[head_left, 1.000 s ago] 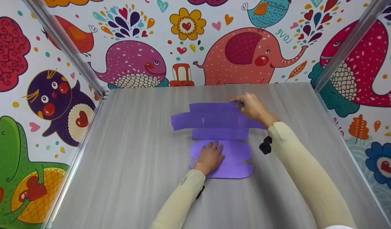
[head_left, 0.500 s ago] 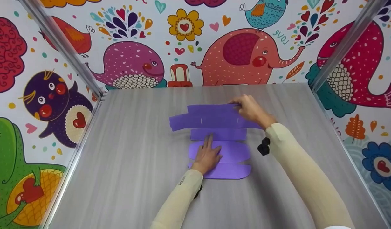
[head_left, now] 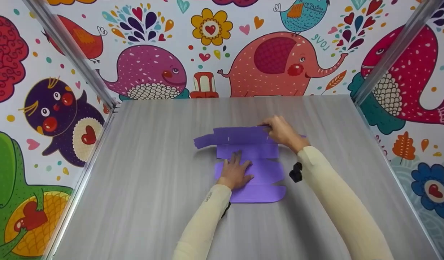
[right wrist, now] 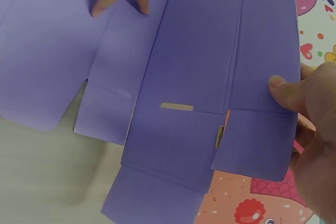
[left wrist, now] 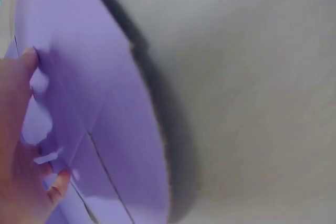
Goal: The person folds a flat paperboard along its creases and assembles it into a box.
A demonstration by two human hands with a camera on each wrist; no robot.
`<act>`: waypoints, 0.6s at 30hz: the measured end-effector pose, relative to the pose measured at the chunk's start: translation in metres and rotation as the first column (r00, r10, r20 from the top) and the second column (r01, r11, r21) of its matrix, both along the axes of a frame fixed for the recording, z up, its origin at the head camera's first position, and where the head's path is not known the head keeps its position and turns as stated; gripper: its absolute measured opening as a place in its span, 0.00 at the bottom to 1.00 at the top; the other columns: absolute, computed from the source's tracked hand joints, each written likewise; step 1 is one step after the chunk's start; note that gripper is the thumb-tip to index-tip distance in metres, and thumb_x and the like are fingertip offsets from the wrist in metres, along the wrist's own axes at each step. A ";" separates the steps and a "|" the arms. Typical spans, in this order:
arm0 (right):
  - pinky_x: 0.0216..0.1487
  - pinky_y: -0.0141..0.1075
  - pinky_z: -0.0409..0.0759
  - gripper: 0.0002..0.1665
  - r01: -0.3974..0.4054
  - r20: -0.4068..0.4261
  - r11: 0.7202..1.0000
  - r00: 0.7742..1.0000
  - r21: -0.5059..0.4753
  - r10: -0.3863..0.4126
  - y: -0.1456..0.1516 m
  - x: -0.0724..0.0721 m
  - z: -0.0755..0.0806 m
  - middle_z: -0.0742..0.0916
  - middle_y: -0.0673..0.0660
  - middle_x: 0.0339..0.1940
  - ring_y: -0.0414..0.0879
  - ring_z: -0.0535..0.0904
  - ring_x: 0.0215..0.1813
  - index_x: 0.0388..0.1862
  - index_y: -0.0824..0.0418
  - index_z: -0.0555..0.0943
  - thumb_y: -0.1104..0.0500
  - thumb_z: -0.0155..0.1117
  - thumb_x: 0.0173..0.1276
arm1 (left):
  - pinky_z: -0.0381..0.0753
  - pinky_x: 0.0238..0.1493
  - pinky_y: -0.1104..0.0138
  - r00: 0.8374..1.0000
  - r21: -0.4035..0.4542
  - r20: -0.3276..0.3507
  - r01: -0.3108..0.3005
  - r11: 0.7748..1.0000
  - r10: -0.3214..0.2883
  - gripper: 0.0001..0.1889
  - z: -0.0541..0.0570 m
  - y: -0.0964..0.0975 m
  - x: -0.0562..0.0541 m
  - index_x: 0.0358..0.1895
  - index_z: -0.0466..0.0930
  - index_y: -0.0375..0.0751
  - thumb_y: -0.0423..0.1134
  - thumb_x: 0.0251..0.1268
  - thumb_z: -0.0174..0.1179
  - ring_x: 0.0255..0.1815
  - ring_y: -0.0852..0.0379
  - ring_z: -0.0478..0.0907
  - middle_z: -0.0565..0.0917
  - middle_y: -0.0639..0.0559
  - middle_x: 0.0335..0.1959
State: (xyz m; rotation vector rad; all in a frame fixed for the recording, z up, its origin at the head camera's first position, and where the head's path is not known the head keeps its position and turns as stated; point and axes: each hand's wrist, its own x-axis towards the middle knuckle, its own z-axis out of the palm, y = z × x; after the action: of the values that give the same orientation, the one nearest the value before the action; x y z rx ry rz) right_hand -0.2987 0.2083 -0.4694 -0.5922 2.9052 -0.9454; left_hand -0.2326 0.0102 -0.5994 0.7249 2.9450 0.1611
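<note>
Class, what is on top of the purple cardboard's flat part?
The left hand, fingers spread, touching the cardboard. In the head view, the patch beneath that hand is covered and unseen.

On the illustrated wall [head_left: 240, 50], the word "LOVE" [head_left: 320, 42] stood in green, mirror-reversed, above the trunk of a printed elephant [head_left: 276, 68]. The left sleeve [head_left: 204, 222] bore small dark lettering [head_left: 208, 196], seemingly one short word, too small to read.
</note>
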 end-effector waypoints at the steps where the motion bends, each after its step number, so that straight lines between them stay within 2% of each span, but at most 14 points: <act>1: 0.56 0.53 0.84 0.23 0.002 0.007 1.000 1.000 0.007 -0.002 0.000 0.000 -0.002 0.89 0.65 0.51 0.59 0.86 0.55 0.52 0.67 0.86 0.80 0.53 0.64 | 0.71 0.65 0.46 1.000 -0.001 0.009 0.003 1.000 -0.003 0.24 0.000 0.000 -0.001 0.62 0.73 0.59 0.63 0.68 0.56 0.78 0.39 0.61 0.61 0.39 0.78; 5: 0.57 0.52 0.83 0.20 0.015 0.035 0.999 0.999 0.037 -0.016 -0.001 -0.001 -0.009 0.89 0.64 0.53 0.59 0.85 0.57 0.53 0.66 0.86 0.76 0.55 0.68 | 0.69 0.67 0.46 0.998 -0.007 0.063 0.004 1.000 -0.003 0.27 -0.001 -0.001 -0.005 0.65 0.70 0.60 0.64 0.68 0.55 0.78 0.40 0.60 0.62 0.41 0.78; 8: 0.58 0.52 0.83 0.21 0.031 0.029 0.998 0.999 0.052 -0.032 0.000 -0.002 -0.012 0.89 0.64 0.53 0.59 0.85 0.57 0.53 0.66 0.86 0.77 0.54 0.66 | 0.67 0.70 0.45 0.995 -0.003 0.095 -0.002 1.000 0.003 0.31 0.000 -0.001 -0.007 0.69 0.68 0.57 0.65 0.68 0.55 0.79 0.42 0.58 0.61 0.42 0.79; 11: 0.58 0.53 0.83 0.23 0.042 0.018 0.998 0.999 0.050 -0.043 0.001 -0.004 -0.013 0.89 0.64 0.52 0.59 0.85 0.56 0.52 0.66 0.86 0.79 0.53 0.64 | 0.67 0.71 0.46 0.995 -0.015 0.099 -0.008 1.000 0.009 0.36 0.001 0.000 -0.009 0.73 0.65 0.52 0.66 0.67 0.54 0.80 0.43 0.58 0.60 0.42 0.79; 18: 0.57 0.53 0.83 0.21 0.033 0.007 0.999 0.999 0.039 -0.033 -0.001 -0.009 -0.017 0.89 0.64 0.51 0.59 0.86 0.55 0.52 0.66 0.87 0.77 0.54 0.67 | 0.65 0.73 0.45 0.994 -0.046 0.110 -0.007 0.999 0.012 0.40 0.001 -0.001 -0.009 0.77 0.60 0.48 0.66 0.69 0.52 0.81 0.44 0.56 0.58 0.42 0.81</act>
State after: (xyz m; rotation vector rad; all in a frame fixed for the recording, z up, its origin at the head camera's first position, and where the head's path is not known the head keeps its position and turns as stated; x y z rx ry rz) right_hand -0.3076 0.2077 -0.4862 -0.5384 2.9281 -0.8904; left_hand -0.2416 0.0091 -0.5982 0.6728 2.8382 0.1304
